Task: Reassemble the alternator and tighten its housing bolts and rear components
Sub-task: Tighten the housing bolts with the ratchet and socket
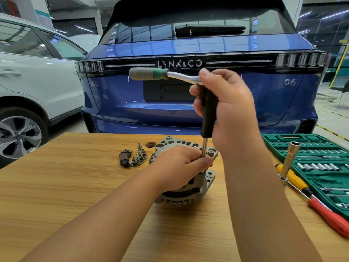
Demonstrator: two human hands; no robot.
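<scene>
The grey alternator (188,193) stands on the wooden table (75,186), rear housing up. My left hand (177,167) rests on top of it, fingers curled round the metal shaft of a black-handled extension driver (208,110) that stands upright on a housing bolt. My right hand (230,106) grips the driver's black handle at its top, where a ratchet wrench (162,74) with a grey and green handle sticks out to the left. A black rear part (125,157) and a rectifier plate (139,156) lie left of the alternator.
A green socket set case (311,154) lies open at the table's right. In front of it lie a yellow-handled tool with an upright socket (289,159) and a red-handled screwdriver (328,214). A blue car (132,103) stands behind the table, a white car (37,87) at left.
</scene>
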